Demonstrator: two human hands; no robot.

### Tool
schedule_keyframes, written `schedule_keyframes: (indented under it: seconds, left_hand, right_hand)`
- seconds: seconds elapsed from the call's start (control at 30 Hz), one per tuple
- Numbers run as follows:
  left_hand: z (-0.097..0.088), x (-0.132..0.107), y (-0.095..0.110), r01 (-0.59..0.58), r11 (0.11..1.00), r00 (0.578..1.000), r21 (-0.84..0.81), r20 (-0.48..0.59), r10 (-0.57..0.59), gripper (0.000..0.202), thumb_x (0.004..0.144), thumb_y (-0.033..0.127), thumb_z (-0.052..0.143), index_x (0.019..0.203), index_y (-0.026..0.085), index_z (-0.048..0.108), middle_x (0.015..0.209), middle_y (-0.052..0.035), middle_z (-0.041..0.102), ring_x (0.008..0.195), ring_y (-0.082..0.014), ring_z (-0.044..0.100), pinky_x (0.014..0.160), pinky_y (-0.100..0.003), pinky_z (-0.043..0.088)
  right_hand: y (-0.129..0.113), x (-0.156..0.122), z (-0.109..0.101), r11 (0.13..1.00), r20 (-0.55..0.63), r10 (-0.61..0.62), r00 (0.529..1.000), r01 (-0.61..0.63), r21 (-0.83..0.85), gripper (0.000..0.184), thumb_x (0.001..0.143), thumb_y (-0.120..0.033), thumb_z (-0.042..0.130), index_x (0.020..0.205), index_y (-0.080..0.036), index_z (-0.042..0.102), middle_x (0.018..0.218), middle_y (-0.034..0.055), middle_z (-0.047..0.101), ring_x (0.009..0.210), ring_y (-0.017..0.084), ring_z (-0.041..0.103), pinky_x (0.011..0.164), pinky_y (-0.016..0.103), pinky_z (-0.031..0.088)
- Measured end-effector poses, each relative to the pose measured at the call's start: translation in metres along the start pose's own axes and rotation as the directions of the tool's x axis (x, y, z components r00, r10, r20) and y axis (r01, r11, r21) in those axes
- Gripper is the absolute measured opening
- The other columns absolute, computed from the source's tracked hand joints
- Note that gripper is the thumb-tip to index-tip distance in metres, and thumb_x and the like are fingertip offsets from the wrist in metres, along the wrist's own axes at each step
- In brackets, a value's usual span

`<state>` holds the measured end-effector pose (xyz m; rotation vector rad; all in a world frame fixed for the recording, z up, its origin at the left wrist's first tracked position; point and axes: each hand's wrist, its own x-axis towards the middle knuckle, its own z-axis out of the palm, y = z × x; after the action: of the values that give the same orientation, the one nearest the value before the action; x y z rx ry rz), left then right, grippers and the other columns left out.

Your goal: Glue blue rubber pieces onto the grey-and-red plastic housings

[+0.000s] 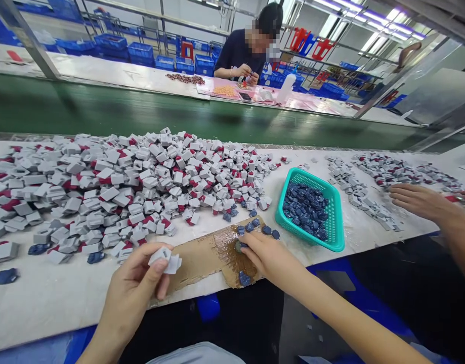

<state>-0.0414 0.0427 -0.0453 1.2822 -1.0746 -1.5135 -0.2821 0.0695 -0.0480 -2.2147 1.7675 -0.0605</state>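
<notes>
Factory floor under strip lights, with blue crates [141,53] racked behind a green conveyor belt [103,106] and a seated co-worker [238,55] working across it. On the white surface [53,308] sits a big heap of grey-and-red plastic pieces [141,187]. The left hand [129,290] pinches a grey-white piece [164,261], its grip clenched between thumb and fingers. The right hand [270,258] lies over a dark blue piece [240,246] on stained cardboard [205,258] — whether that grip is clenched, I cannot tell. Just beyond sits a teal basket [331,212] of blue pieces; a neighbour's hand [420,199] spreads near grey pieces [369,202].
</notes>
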Motion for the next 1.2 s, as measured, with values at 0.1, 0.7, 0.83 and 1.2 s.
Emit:
schedule_keyframes:
  seconds: [0.1, 0.7, 0.83, 1.2]
  left_hand:
    - [-0.002, -0.002, -0.002, 0.006, 1.000, 0.999, 0.006, 0.049, -0.007, 0.030, 0.073, 0.045, 0.062, 0.090, 0.020, 0.056, 0.048, 0.0062, 0.048, 0.038, -0.0081, 0.047, 0.040, -0.018, 0.037]
    - [0.012, 0.009, -0.006, 0.174, 0.969, 0.980, -0.178, 0.132, -0.151, 0.041, 0.057, 0.029, 0.078, 0.094, 0.017, 0.065, 0.076, -0.0041, 0.067, 0.068, -0.0155, 0.062, 0.053, -0.019, 0.052]
    - [0.020, 0.000, -0.002, 0.170, 0.964, 0.978, -0.204, 0.153, -0.140, 0.028, 0.050, 0.020, 0.081, 0.076, 0.019, 0.070, 0.067, -0.0002, 0.068, 0.062, -0.0122, 0.062, 0.056, -0.017, 0.051]
    - [0.020, -0.003, 0.002, 0.142, 0.979, 0.958, -0.148, 0.269, -0.099, 0.021, 0.057, 0.017, 0.077, 0.075, 0.019, 0.066, 0.067, -0.0007, 0.068, 0.063, -0.0137, 0.063, 0.058, -0.020, 0.052]
  right_hand:
    - [-0.004, 0.003, -0.002, 0.999, 0.033, -0.024, 0.999, 0.025, -0.037, 0.012, 0.089, -0.014, 0.040, 0.093, -0.016, 0.052, 0.083, 0.0070, 0.058, 0.077, 0.020, 0.058, 0.063, 0.027, 0.041]
    - [-0.027, -0.001, -0.026, 0.823, -0.142, 0.054, 0.988, 0.037, 0.568, 0.016, 0.087, -0.028, 0.050, 0.096, -0.017, 0.056, 0.068, 0.0016, 0.057, 0.056, 0.012, 0.054, 0.049, 0.021, 0.041]
    - [-0.050, -0.004, -0.037, 0.651, -0.188, -0.016, 0.982, 0.153, 0.744, 0.018, 0.084, -0.030, 0.057, 0.095, -0.016, 0.059, 0.065, -0.0003, 0.057, 0.053, 0.010, 0.052, 0.049, 0.019, 0.042]
    - [-0.053, 0.004, -0.039, 0.694, -0.145, -0.186, 0.972, 0.235, 0.680, 0.014, 0.083, -0.025, 0.058, 0.093, -0.016, 0.061, 0.070, 0.0003, 0.059, 0.059, 0.009, 0.053, 0.054, 0.019, 0.041]
